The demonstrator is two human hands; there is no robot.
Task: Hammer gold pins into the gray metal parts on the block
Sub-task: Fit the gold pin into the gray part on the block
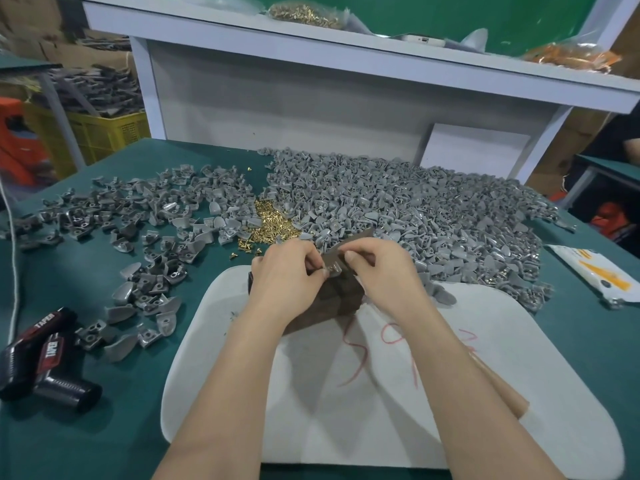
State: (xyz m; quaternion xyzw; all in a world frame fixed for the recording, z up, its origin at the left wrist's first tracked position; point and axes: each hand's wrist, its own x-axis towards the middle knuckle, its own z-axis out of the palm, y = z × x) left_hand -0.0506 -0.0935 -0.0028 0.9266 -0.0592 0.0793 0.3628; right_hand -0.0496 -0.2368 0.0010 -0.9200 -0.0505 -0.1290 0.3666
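Bench: green tabletop (104,427). A white pad (346,393) lies on it, with red scrawl on the pad's middle.

Block (341,299): dark brown, on the pad's far edge.

Left hand (287,271): over the block's left top. The fingers are curled, and thumb and forefinger pinch a small gray part (333,270) sitting on the block's top.

Right hand (379,268): over the block's right top. The fingers are curled, and the fingertips pinch the same part from the other side. Cannot tell whether either hand also holds a pin.

Pins (270,221): a loose gold pile behind the block, to its left. A few strays lie closer to the block.

Heap (415,209): a dense mass of gray parts behind and right of the block, reaching the pad's right corner.

Scatter (138,220): looser gray parts spread left of the block, some darker.

Tool (45,355): black and red, marked TAPER, well left of the block near the table edge.

Packet (595,275): white with orange print, well right of the block.

Room: a white shelf (346,60) runs above and behind the block, over a gray back panel. On the shelf are a clear bag (304,12) of gold pins and an orange bag (571,57). A yellow crate (107,131) full of dark parts stands off the table, far left of and behind the block.
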